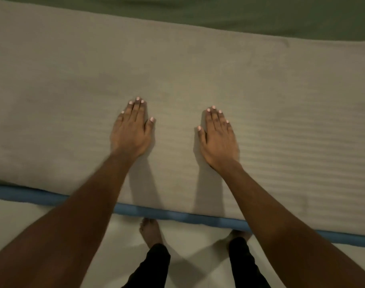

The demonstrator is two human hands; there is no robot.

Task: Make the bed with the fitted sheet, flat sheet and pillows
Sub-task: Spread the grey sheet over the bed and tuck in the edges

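Observation:
A beige striped sheet (198, 69) lies spread across the near part of the bed. Beyond its far edge shows a green sheet (239, 15). My left hand (132, 132) rests flat, palm down, on the beige sheet, fingers straight and together. My right hand (218, 138) lies flat the same way, a hand's width to the right. Neither hand holds anything. No pillow is in view.
A blue band (177, 215) runs along the bed's near edge. Below it is a pale floor (188, 242) where my bare feet (149, 231) stand close against the bed, in dark trousers.

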